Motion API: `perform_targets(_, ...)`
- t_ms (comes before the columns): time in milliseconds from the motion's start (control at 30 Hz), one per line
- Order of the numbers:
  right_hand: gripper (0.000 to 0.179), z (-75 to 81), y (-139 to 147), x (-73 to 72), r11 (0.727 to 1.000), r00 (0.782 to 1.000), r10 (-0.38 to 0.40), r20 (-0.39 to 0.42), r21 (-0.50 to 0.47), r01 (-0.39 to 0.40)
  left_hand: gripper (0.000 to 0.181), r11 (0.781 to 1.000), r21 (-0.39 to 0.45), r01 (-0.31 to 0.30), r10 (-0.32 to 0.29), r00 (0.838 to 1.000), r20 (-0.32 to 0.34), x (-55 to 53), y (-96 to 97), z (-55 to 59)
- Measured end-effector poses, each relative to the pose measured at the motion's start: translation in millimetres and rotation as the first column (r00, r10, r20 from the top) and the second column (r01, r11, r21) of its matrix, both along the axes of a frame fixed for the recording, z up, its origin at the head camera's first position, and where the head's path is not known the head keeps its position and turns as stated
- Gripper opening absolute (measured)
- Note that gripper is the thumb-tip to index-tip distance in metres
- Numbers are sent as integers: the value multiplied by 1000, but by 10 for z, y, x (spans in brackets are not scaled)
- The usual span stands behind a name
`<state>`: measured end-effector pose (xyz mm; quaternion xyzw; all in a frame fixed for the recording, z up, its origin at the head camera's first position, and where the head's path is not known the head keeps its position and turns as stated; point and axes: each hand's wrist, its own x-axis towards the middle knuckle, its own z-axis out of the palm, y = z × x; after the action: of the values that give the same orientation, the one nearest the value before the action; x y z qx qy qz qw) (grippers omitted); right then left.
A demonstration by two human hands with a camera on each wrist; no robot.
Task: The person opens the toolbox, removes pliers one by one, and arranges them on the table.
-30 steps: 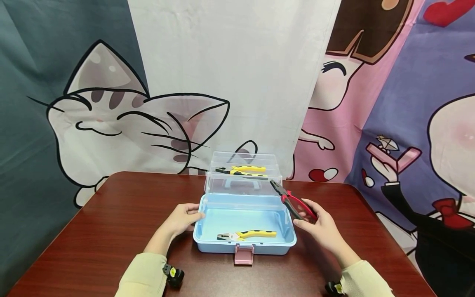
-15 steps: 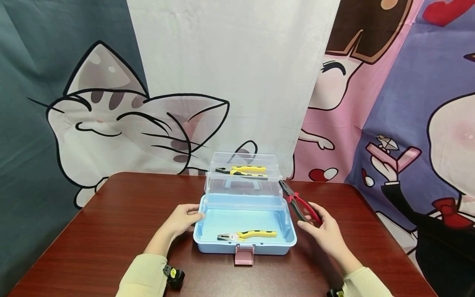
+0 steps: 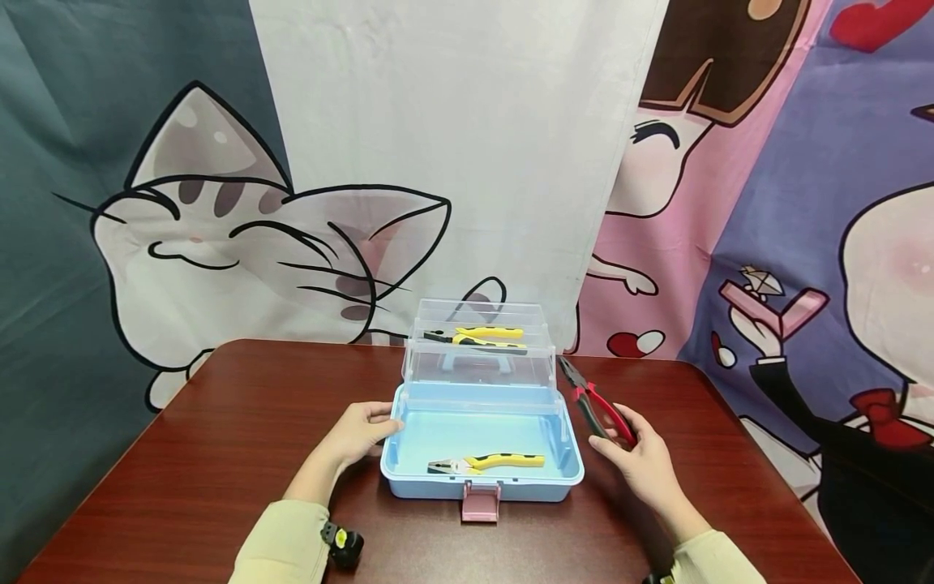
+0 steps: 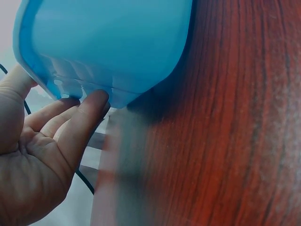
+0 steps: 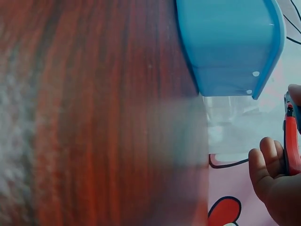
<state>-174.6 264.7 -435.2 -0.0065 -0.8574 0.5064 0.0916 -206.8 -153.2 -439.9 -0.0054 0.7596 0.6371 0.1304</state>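
Red-and-black pliers point(image 3: 602, 405), pale blue toolbox point(image 3: 474, 431)

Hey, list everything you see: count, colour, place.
Table: one, reddish brown, foreground
Backdrop: count unclear, multicoloured, behind table
Box: one, blue, on table
Lid: one, clear, raised at box's back
Latch: one, pink, box's front
Front pliers: one, yellow-handled, inside box
Rear pliers: one, yellow and black, in or behind lid
Red pliers: one, red and black, right of box
Wrist cameras: two, black, head view's lower edge
Sleeves: two, pale, beside cameras
Left hand: one, bare, holding box's left rim
Right hand: one, bare, gripping red pliers
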Motion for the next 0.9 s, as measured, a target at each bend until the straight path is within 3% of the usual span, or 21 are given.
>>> perform_targets(267,63,-62,30,-21,998,999,-32,-1,47,32,49,1000,0,-2,2,1000,2,5,4,8)
perform_targets(633,66,-23,99,-74,981,994,-101,33,169,94,48,1000,-10,-6,6,1000,5,9,14,22)
perform_targets(900,65,-19,137,-88,977,990,-119,73,184,104,49,1000,-14,-7,7,1000,3,23,14,22)
